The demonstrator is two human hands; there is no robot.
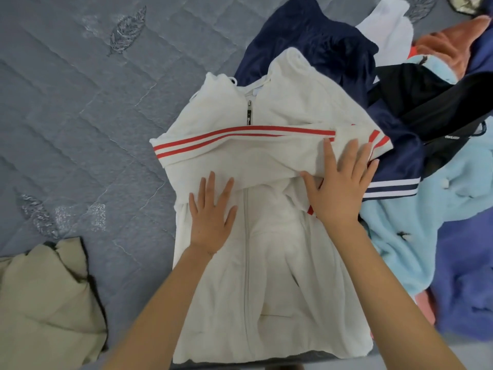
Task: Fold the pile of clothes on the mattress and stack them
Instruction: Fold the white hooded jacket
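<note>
A white zip jacket point(266, 276) with red stripes lies front-up on the grey quilted mattress point(80, 116). Its striped sleeves point(240, 137) are folded across the chest. My left hand point(212, 214) lies flat on the jacket's left half, fingers spread. My right hand point(338, 182) presses flat on the folded sleeve near the jacket's right edge. The unfolded pile point(440, 129) lies to the right: a navy garment point(320, 44), black, light blue, orange and purple pieces, partly under the jacket.
A beige garment point(45, 297) lies at the lower left on the mattress. A white piece point(386, 30) shows at the top of the pile. The grey mattress stretches bare to the upper left.
</note>
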